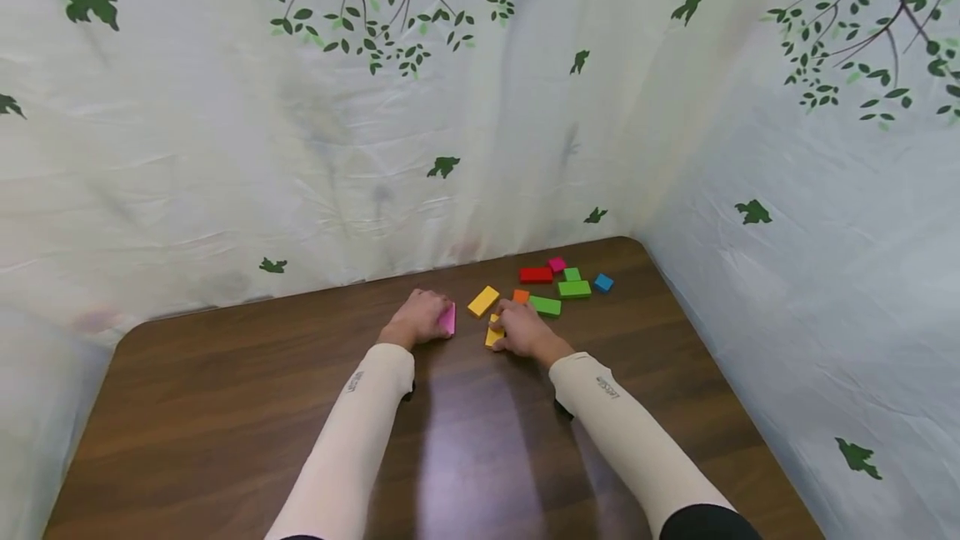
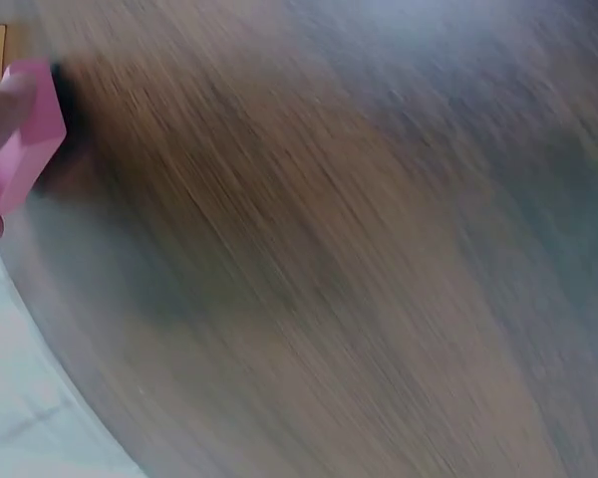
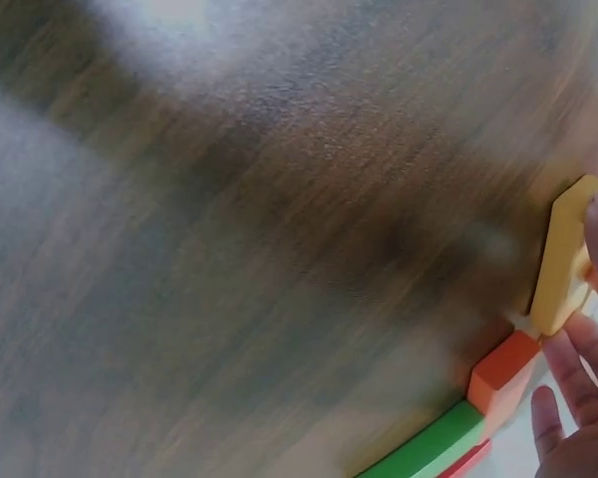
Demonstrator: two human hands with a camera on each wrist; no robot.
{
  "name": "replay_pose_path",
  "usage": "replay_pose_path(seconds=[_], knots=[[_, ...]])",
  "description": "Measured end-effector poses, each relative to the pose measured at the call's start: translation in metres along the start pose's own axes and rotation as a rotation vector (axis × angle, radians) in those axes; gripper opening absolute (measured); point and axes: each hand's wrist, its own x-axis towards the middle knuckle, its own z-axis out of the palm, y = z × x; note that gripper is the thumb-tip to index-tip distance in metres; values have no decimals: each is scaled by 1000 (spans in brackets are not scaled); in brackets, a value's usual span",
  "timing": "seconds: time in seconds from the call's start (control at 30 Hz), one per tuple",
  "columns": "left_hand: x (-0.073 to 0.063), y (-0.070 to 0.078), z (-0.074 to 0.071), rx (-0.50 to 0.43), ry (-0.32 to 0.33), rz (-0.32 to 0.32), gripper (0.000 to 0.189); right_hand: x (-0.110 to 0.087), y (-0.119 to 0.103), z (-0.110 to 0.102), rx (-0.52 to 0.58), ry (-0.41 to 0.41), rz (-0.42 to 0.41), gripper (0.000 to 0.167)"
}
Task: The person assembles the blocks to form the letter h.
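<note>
My left hand (image 1: 422, 317) pinches a pink block (image 1: 448, 319) near the table's back edge. The left wrist view shows the thumb on the face of the pink block (image 2: 40, 129); whether it touches the table I cannot tell. To the right, my right hand (image 1: 523, 329) grips a yellow block (image 1: 493, 333) between thumb and fingers. That yellow block (image 3: 566, 259) appears at the right edge of the right wrist view. A second yellow block (image 1: 483, 302) lies between and just beyond the hands. An orange block (image 1: 521, 296) and a green block (image 1: 545, 306) sit just past the right hand.
Farther back right lie a red block (image 1: 536, 275), a magenta block (image 1: 557, 264), a long green block (image 1: 574, 289), a smaller green block (image 1: 572, 274) and a blue block (image 1: 603, 282). The brown wooden table (image 1: 247, 407) meets white leaf-patterned curtains (image 1: 225, 190) behind and at the right.
</note>
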Motion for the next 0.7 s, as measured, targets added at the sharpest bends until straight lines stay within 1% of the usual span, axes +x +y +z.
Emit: replay_pose_path(seconds=[0.17, 0.3, 0.57, 0.6, 0.7], knots=[[-15, -6, -2, -23, 45, 28, 44, 2, -4, -4, -35, -22, 1, 41], [-30, -7, -5, -58, 62, 51, 48, 1, -5, -4, -52, -27, 2, 41], [-62, -11, -5, -64, 68, 90, 42, 2, -7, -2, -47, -8, -10, 40], [-66, -11, -5, -60, 73, 103, 41, 2, -7, -2, -53, -3, -18, 40], [-79, -11, -5, -68, 73, 116, 41, 1, -9, -3, -70, 11, -43, 37]])
